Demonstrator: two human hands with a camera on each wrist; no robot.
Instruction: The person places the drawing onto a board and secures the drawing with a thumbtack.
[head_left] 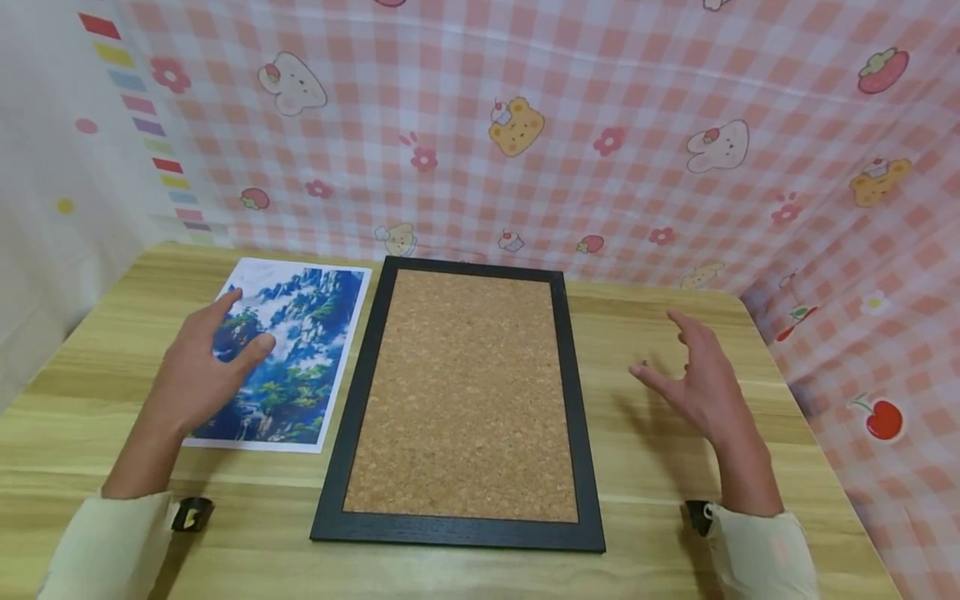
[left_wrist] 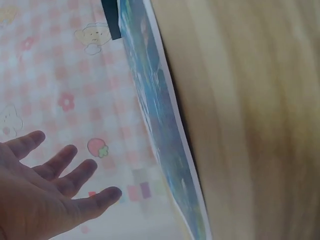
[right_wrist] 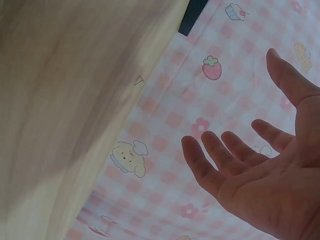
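Note:
A cork board [head_left: 461, 400] in a black frame [head_left: 457, 531] lies flat on the wooden table. To its left lies a printed sheet [head_left: 281, 392] with a blue and green mountain landscape and a white border. My left hand [head_left: 198, 362] hovers over the left part of this sheet, fingers relaxed and spread, holding nothing. On the right side my right hand [head_left: 701, 383] is held above the table, its fingers loose and nothing in its grasp. A tiny metallic pin-like thing [right_wrist: 139, 80] stands on the table, appearing just past the right thumb tip in the head view.
The light wooden table [head_left: 247, 533] ends at a pink checked cloth [head_left: 465, 192] with cartoon prints, hanging behind and along the right side. A white cloth [head_left: 52, 200] hangs at the left. A dark wrist device [head_left: 192, 514] is on the left sleeve, another [head_left: 699, 517] on the right.

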